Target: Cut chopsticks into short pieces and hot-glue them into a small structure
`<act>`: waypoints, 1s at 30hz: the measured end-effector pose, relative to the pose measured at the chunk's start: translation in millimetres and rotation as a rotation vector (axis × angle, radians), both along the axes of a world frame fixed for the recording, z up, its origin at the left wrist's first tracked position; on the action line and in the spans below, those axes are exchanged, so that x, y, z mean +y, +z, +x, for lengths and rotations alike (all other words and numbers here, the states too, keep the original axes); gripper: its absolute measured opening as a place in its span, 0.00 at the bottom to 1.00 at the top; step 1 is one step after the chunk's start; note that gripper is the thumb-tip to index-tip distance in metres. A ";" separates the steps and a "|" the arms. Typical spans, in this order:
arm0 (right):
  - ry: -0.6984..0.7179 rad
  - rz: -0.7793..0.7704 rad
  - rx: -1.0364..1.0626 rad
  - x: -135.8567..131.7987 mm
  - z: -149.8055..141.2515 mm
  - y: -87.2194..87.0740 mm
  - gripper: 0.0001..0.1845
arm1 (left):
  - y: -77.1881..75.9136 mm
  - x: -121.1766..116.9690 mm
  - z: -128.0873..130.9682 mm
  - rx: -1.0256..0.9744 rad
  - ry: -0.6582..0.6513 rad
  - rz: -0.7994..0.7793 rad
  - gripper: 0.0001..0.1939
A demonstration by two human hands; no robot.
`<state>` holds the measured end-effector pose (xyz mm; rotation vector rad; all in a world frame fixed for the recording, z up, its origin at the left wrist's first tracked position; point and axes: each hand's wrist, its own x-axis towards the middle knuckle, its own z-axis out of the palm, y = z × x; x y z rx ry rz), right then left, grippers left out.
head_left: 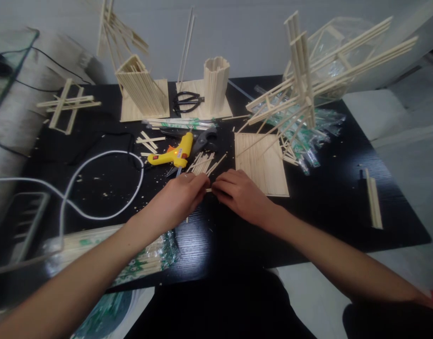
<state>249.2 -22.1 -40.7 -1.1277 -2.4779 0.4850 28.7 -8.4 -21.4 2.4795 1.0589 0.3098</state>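
Note:
Over the middle of the black table, my left hand (188,189) and my right hand (239,194) come close together with fingers curled in a pinch. A short length of thin wooden stick (209,190) shows between the fingertips of both; the rest of it is covered by my fingers. Just beyond my left hand lie a pile of cut wooden sticks (202,162) and a yellow glue gun (174,153), its nozzle pointing toward me. A flat panel of sticks laid side by side (260,165) rests right behind my right hand. Dark-handled cutters (205,139) lie behind the glue gun.
At the back stand a slanted stick tower (142,92) and a round stick tower (216,87), with black scissors (188,101) between them. A large stick frame (301,89) rises at right over wrapped stick packs (308,132). A white cable (108,153) loops at left, near more packs (149,259).

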 end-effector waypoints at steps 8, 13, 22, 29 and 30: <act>-0.008 0.011 -0.014 -0.4 0.1 1.5 0.07 | -1.4 0.6 -0.1 -0.010 -0.007 0.006 0.03; -0.011 0.006 -0.027 -0.2 -0.2 2.0 0.07 | -2.7 0.9 -0.6 -0.006 -0.003 0.000 0.04; -0.018 -0.010 -0.027 -0.3 0.0 0.8 0.08 | -1.3 0.8 -0.6 -0.006 0.003 -0.009 0.04; -0.018 0.005 -0.012 -0.3 -0.7 0.5 0.08 | -1.3 0.4 0.7 -0.001 0.005 0.001 0.04; -0.019 0.009 -0.009 -0.3 -0.7 0.5 0.08 | -1.3 0.1 1.1 0.002 0.004 0.013 0.04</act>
